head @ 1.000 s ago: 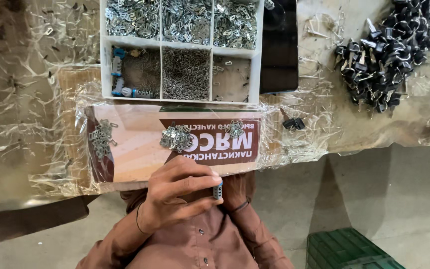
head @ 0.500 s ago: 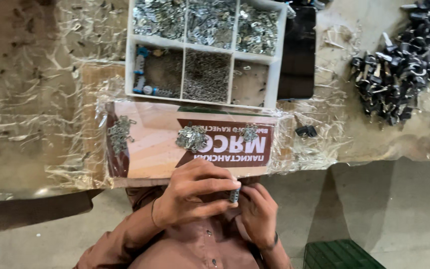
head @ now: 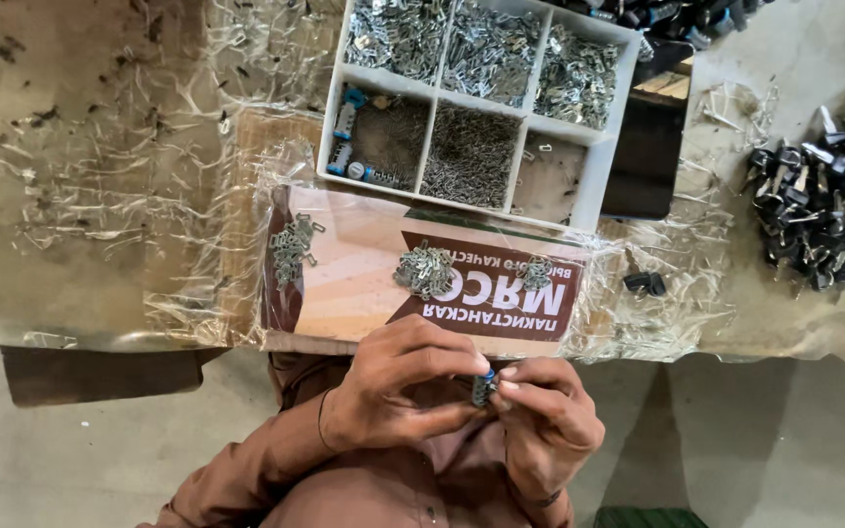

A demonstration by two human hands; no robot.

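Note:
Both hands meet low in the head view, just below the table's front edge. My left hand and my right hand pinch one small blue-and-silver cylindrical part between their fingertips. Just above them a printed card under clear plastic lies on the table. On it sit three small heaps of silver metal clips: one at the left, one in the middle, one at the right.
A white divided tray behind the card holds several compartments of small metal parts and some blue cylinders. A pile of black and silver parts lies at the right. Two small black pieces rest near the card.
My right hand has come up from below and joined the left hand on the small blue part. The view has shifted, so the tray and card appear further right.

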